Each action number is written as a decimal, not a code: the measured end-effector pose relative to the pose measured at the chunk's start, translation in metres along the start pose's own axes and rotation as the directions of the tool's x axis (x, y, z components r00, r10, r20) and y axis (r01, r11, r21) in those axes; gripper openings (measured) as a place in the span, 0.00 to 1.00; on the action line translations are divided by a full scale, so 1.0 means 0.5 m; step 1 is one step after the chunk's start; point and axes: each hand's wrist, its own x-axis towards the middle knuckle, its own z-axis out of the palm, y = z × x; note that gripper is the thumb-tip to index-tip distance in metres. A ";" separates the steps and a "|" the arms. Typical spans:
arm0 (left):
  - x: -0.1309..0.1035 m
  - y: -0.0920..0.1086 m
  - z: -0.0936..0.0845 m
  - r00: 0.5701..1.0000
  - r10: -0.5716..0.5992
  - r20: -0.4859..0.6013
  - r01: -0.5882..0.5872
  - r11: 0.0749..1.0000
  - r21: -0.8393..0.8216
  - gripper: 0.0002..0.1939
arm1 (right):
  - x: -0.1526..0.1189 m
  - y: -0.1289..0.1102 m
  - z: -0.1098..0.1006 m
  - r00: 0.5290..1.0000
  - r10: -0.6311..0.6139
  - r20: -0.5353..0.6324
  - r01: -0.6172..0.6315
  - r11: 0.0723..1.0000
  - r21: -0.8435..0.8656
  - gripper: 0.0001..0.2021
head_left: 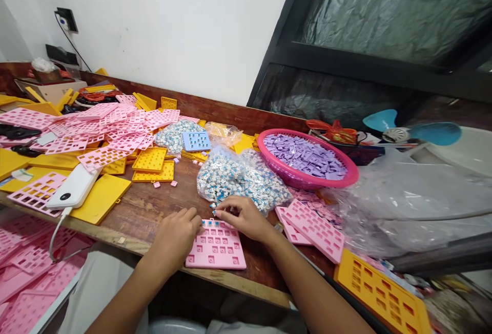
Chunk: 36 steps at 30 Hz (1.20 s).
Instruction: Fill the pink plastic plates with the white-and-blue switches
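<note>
A pink plastic board with square sockets lies at the table's front edge; a few blue key switches sit in its top row. My left hand is closed at the board's upper left edge, its fingertips partly hidden. Just above the top row, my right hand pinches a small blue-and-white key switch between thumb and finger. Directly behind that hand, a clear plastic bag of many such switches lies open toward the board.
Pink plates and yellow trays are piled at left, with a white power bank and its cable. A pink basket of purple pieces stands behind right. More pink boards and a yellow board lie right.
</note>
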 end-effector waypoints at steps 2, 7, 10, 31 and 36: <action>0.000 0.000 0.002 1.000 -0.016 -0.001 0.016 1.000 -0.017 0.09 | 0.007 0.008 0.011 0.994 0.060 -0.093 -0.069 0.993 -0.095 0.06; 0.005 0.002 0.001 0.999 -0.026 -0.020 0.025 0.999 -0.027 0.09 | 0.017 0.019 0.035 0.996 0.064 -0.062 -0.082 0.938 -0.337 0.05; 0.008 0.007 -0.004 1.000 -0.029 -0.009 0.029 1.000 -0.011 0.07 | 0.013 0.018 0.032 0.999 0.027 -0.040 -0.041 0.909 -0.416 0.07; 0.188 -0.025 -0.051 0.916 0.382 0.126 -0.390 0.919 0.053 0.08 | -0.007 0.028 -0.029 0.995 -0.053 -0.085 0.027 0.960 -0.279 0.09; 0.201 -0.033 -0.026 0.939 0.330 0.096 -0.337 0.939 0.066 0.06 | -0.011 0.001 -0.004 0.994 -0.101 -0.038 0.089 0.965 -0.246 0.09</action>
